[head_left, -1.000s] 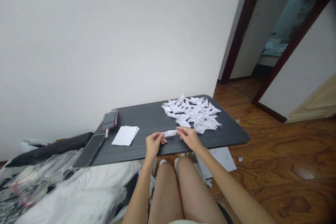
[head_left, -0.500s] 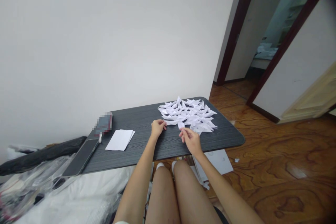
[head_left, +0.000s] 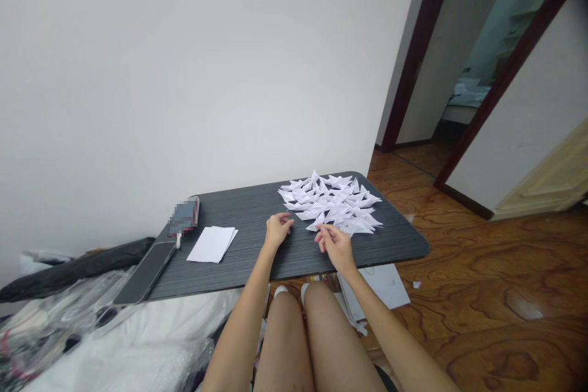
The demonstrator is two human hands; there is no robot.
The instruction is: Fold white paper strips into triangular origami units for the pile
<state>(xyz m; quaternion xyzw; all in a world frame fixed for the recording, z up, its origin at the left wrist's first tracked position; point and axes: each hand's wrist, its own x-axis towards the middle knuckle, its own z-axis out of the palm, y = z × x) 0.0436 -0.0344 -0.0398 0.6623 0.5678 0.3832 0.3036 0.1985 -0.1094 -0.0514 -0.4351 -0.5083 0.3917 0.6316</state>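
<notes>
Two bare hands over a dark grained table, head view, looking forward and down. Left hand just left of a spread of folded paper boats: fingers loosely bent, tips pointing right, thumb near the forefinger; cannot tell whether the tips meet. Right hand at the near edge of the spread, fingers curled, thumb and forefinger drawn close, tips aimed left and away from the body. They come right beside the nearest boat; cannot tell whether they touch or pinch it. That boat sits at the near left corner of the spread, its peak pointing up and toward the wall, one pointed end reaching left and slightly toward the body; long axis roughly left to right, a little slanted, far end partly lost among its neighbours. Most other boats lie likewise, long axes roughly along the table's length, sharp ends left and right, a few turned at angles, many overlapping. White paper sheets lie flat on the table's left half, well apart from the boats, the lower one showing along the right edge. Beyond them, farther left, a pixelated object, details unreadable
</notes>
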